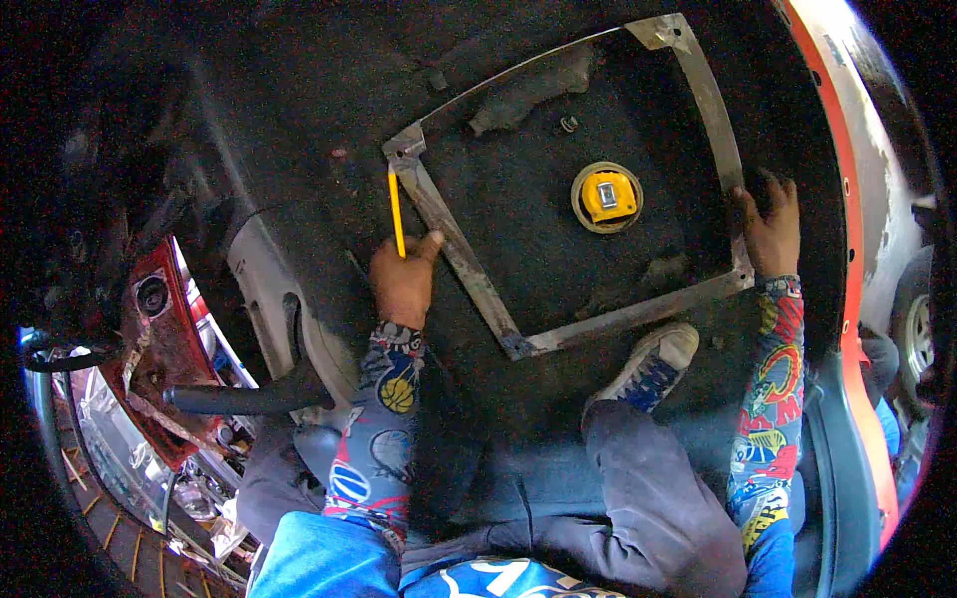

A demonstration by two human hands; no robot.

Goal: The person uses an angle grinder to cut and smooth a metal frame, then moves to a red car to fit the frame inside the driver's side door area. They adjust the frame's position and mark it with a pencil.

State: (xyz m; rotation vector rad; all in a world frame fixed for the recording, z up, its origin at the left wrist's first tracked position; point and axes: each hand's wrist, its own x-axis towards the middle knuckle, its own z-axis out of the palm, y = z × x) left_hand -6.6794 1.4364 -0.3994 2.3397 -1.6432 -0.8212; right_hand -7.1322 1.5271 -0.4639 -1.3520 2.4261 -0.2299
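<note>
A four-sided metal frame [469, 261] lies on the dark carpeted floor in front of me, bare and scuffed, with a hole near some corners. My left hand [402, 284] is closed around a yellow pencil [396, 211], its tip pointing at the frame's upper left corner. The left thumb reaches the frame's left bar. At the lower right, my right hand [773, 231] rests against the frame's right bar; its thumb touches the metal and its fingers are apart. Inside the frame, a yellow tape measure [609, 197] sits on a round, beige-rimmed piece [579, 214].
My shoe [663, 359] stands just below the frame's lower bar. An orange-red door sill edge [855, 229] curves along the right. On the left are pale trim [289, 309], a dark lever [224, 401] and a red panel with a round speaker [153, 295].
</note>
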